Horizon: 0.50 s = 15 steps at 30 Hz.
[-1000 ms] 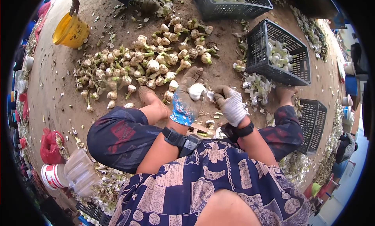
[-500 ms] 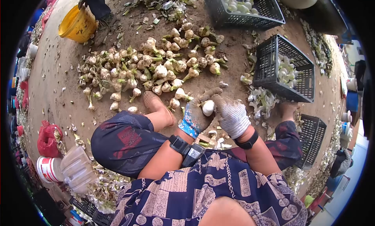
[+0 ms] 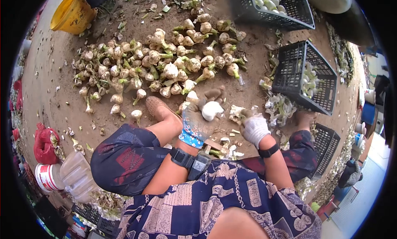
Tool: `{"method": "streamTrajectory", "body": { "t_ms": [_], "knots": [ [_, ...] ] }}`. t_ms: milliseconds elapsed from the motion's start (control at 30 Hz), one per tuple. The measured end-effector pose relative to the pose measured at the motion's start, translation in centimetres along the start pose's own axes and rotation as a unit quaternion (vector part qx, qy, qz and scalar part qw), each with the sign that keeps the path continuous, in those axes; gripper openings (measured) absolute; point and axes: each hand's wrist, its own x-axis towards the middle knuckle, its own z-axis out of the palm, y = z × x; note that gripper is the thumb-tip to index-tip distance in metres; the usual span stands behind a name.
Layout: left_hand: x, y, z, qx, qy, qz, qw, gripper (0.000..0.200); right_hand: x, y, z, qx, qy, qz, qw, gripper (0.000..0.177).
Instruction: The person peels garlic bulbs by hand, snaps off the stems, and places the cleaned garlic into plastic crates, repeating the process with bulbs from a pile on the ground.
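Observation:
My left hand (image 3: 197, 117), in a dirty blue-cuffed glove, holds a white peeled garlic bulb (image 3: 211, 110) above the ground. My right hand (image 3: 253, 127), in a white glove, is off to the right of the bulb and grips a piece of pale peel (image 3: 237, 113). A big pile of unpeeled garlic bulbs (image 3: 157, 65) with green stems lies on the dirt just beyond my hands. My knees and sandalled foot (image 3: 159, 108) are under my arms.
Black plastic crates (image 3: 308, 75) with peeled bulbs stand at right and at top (image 3: 277, 7). A yellow bucket (image 3: 72, 15) sits top left beside another person's leg. Peel scraps (image 3: 279, 106) lie near my right knee. A white tub and red bag (image 3: 43, 146) are at left.
My right hand has pulled away to the right from the bulb, taking peel with it. My left hand stays on the bulb. The view has shifted a little.

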Motion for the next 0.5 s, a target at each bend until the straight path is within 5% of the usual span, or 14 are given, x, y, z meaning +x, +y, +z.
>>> {"method": "streamTrajectory", "body": {
  "t_ms": [67, 100, 133, 200, 233, 267, 333, 400, 500],
  "knots": [
    [-0.4, 0.0, -0.5, 0.127, 0.052, 0.007, 0.991, 0.024, 0.7, -0.7, -1.1, 0.227, 0.026, -0.131, 0.965, 0.034],
    [-0.4, -0.5, -1.3, 0.213, 0.075, 0.038, 0.973, 0.025, 1.9, -1.1, -1.9, 0.164, -0.041, -0.144, 0.975, 0.039],
    [-0.4, -0.7, -1.7, 0.298, 0.098, 0.068, 0.947, 0.025, 4.0, -1.9, -4.9, 0.126, -0.194, -0.038, 0.972, 0.033],
    [-0.5, -0.6, -1.8, 0.240, 0.136, 0.045, 0.960, 0.028, 8.7, -1.1, -6.2, 0.136, -0.047, 0.076, 0.987, 0.030],
    [-0.2, -0.3, -3.2, 0.213, 0.098, 0.025, 0.972, 0.027, 12.0, 0.0, -6.1, 0.182, 0.084, 0.082, 0.976, 0.036],
    [-0.4, 0.1, -2.6, 0.194, 0.154, -0.007, 0.969, 0.030, 15.7, 1.1, -5.6, 0.230, 0.211, 0.088, 0.946, 0.043],
    [-0.3, -0.2, -1.5, 0.266, 0.214, 0.041, 0.939, 0.042, 23.3, 1.5, -6.3, 0.162, 0.347, 0.053, 0.922, 0.046],
    [0.0, -0.3, -2.6, 0.279, 0.252, 0.043, 0.926, 0.038, 29.3, 1.0, -8.3, 0.180, 0.122, 0.115, 0.969, 0.050],
    [0.6, 0.3, -3.1, 0.287, 0.228, 0.079, 0.927, 0.029, 35.1, 0.4, -7.3, 0.090, 0.048, 0.081, 0.991, 0.041]
  ]
}}
